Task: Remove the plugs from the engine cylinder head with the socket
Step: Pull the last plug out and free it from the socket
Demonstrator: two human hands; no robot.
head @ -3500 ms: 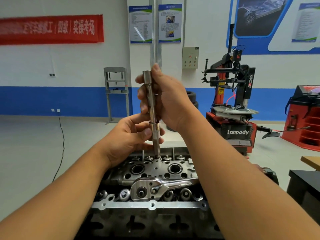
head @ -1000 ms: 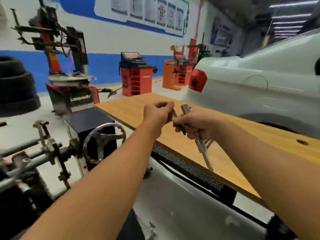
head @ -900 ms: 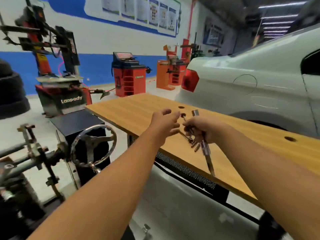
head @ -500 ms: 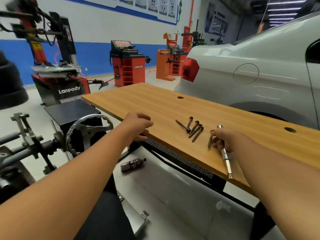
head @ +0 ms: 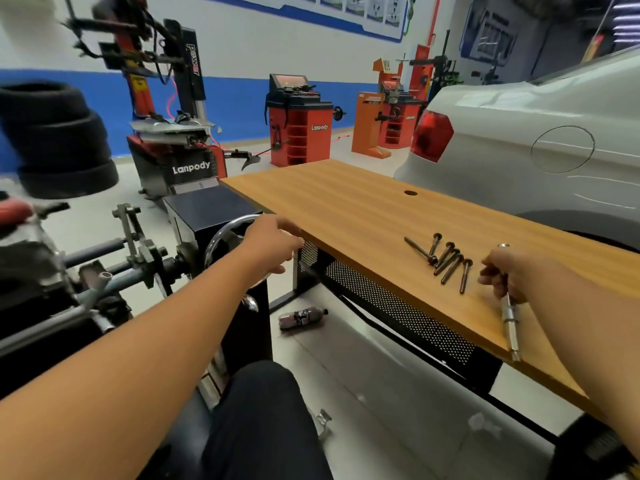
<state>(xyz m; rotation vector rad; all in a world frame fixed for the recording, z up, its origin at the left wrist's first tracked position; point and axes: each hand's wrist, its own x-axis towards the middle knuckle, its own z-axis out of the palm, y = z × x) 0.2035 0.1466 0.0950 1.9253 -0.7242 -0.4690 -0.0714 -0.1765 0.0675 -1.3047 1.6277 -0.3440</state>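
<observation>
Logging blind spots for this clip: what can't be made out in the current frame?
- Cylinder head: head view, not identifiable; left edge blurred.
- Socket tool: middle hidden inside the right hand.
- Left hand: fingertips motion-blurred, contact with the table unclear.
- Bolts: too small to identify type.

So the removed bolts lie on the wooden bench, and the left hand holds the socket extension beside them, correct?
Not quite: the head view shows the right hand gripping the socket extension, not the left. The left hand is open and holds nothing, out past the bench's near-left edge. The bolts do lie in a cluster on the wooden bench, just left of the right hand.
</observation>
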